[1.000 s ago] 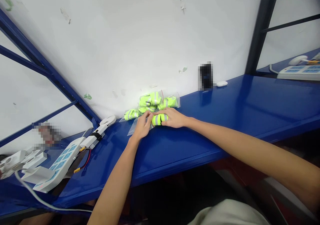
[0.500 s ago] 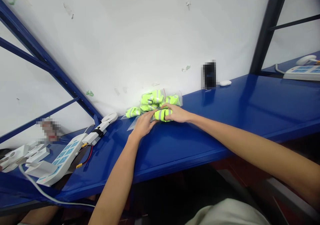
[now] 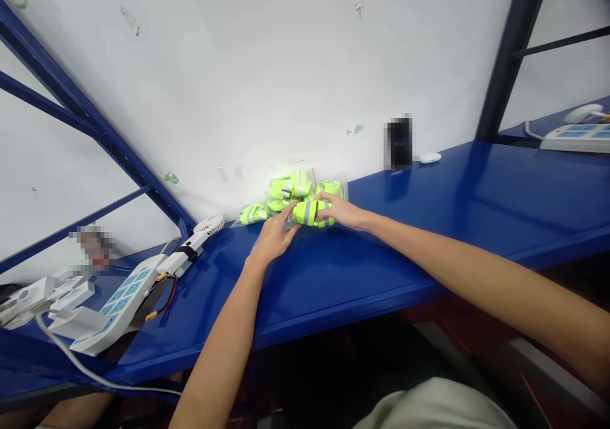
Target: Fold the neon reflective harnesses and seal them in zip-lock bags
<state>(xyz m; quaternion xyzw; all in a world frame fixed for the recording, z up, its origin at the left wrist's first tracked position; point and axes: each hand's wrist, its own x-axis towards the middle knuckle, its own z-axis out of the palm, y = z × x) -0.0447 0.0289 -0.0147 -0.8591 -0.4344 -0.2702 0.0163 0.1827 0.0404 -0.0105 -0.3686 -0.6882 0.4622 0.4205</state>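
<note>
A folded yellow-green bundle with grey stripes is between my two hands, just over the blue table. My right hand grips its right end, thumb and fingers round it. My left hand is closed at the left end on the edge of a clear plastic bag, which is mostly hidden behind the hand. Right behind, against the wall, lies a pile of similar yellow-green bundles in clear bags, with one more bagged bundle at its left.
On the left are a power strip, a small white fan and a red-black cable. A dark blurred object and a small white case stand by the wall. Blue frame bars rise at left.
The striped bundle shows more of its length and has shifted slightly right with my right hand. The clear bag, earlier spread beside my left hand, is now mostly hidden behind it.
</note>
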